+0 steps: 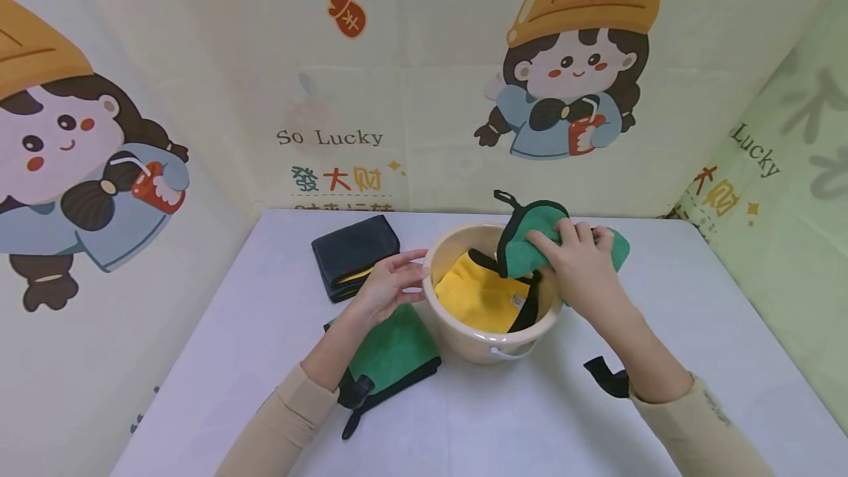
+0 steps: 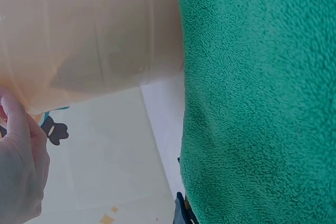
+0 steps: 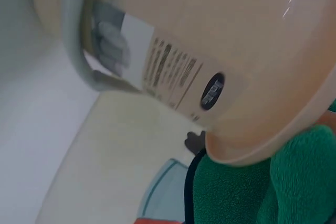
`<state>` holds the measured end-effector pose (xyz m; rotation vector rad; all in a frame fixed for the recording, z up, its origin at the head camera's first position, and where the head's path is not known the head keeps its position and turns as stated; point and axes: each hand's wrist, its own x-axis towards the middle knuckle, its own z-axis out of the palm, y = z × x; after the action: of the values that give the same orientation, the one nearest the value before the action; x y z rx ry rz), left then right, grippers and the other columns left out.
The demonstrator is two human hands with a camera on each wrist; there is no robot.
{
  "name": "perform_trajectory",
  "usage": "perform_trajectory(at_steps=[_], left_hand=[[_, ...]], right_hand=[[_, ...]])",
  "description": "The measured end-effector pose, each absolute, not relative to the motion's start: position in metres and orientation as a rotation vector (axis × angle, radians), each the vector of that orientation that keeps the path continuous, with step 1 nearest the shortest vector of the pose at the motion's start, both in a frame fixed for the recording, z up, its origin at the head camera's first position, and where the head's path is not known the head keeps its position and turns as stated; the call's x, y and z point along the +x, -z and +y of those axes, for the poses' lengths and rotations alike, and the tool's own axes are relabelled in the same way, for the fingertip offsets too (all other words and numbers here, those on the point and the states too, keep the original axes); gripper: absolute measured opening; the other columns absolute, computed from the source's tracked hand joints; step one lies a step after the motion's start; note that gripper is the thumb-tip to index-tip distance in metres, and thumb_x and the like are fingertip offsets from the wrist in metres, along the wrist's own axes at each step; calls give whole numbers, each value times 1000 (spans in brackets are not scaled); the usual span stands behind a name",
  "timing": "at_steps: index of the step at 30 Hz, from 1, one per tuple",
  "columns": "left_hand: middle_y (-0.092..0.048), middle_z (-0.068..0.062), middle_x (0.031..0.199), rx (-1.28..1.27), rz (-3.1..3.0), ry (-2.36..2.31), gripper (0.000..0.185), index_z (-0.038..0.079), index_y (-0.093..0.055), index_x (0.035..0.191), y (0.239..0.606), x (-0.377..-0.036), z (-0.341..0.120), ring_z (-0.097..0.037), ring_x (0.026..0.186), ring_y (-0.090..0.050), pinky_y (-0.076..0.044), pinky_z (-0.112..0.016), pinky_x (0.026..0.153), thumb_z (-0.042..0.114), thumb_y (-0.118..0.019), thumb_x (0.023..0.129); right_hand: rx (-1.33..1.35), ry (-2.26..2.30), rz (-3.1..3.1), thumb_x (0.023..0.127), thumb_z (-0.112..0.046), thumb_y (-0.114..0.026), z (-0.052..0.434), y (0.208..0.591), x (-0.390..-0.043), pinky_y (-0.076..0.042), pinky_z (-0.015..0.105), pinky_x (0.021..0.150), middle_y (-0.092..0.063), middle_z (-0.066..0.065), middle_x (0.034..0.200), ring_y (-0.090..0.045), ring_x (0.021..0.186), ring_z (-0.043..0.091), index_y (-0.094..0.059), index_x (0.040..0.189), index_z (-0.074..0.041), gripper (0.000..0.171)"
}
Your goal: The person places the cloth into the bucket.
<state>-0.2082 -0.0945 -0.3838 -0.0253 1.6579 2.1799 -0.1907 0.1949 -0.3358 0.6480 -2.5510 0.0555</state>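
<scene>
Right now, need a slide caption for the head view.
Right hand holds a green cloth over the beige basin; left hand touches its rim.

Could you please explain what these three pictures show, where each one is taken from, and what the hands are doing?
No machine here: a person works with two bare hands and wears three cameras. The large picture comes from a camera on the head, looking down at a white table. The other two come from cameras on the wrists, so they show close, tilted views of the same things.

On the table stands a beige plastic basin with a yellow cloth inside. The left hand rests with straight fingers against the basin's rim. The right hand grips a green cloth with black edging over the basin's far rim. A second green cloth lies under the left forearm, and a folded dark cloth lies behind it.

The left wrist view shows the basin wall and the second green cloth; the right wrist view shows the basin's labelled side.
</scene>
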Motion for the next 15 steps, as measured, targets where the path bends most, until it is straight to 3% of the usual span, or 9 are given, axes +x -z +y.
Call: perform_trajectory(at_steps=[5, 15], left_hand=[[-58, -18, 104, -46, 1656, -2176, 43, 5, -49, 130, 384, -209, -95, -17, 74, -64, -54, -30, 68, 3, -57, 88], [-61, -8, 91, -43, 1657, -2191, 43, 3, -48, 130, 384, -209, -95, -16, 72, -64, -54, -29, 65, 3, -57, 88]], right_hand=[[736, 37, -2584, 72, -25, -76, 182, 332, -189, -31, 57, 80, -47, 22, 103, -43, 92, 39, -55, 112, -19, 45], [928, 136, -2573, 71, -23, -79, 159, 334, -191, -33, 52, 82, -49, 17, 104, -45, 94, 36, -57, 114, -24, 47]])
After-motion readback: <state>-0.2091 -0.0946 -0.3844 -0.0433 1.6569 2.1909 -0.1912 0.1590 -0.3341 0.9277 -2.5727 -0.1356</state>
